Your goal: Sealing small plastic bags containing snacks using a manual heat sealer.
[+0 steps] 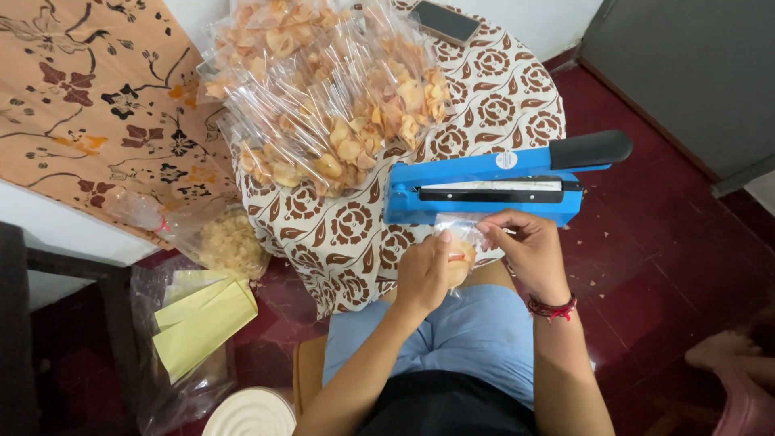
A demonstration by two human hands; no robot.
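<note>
Over the patterned tablecloth [484, 89], your left hand [425, 270] and right hand [529, 246] both pinch a small snack bag [460, 242] before the blue sealer [484, 190].

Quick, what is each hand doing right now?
Left hand: closed around the small bag of chips.
Right hand: pinching the bag's top edge, just in front of the blue sealer.

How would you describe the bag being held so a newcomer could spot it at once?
Start at the blue heat sealer on the patterned tablecloth. Just in front of it, the left hand and right hand hold a small clear bag of chips. Unlike the piled bags behind, it is off the table, alone.
</note>
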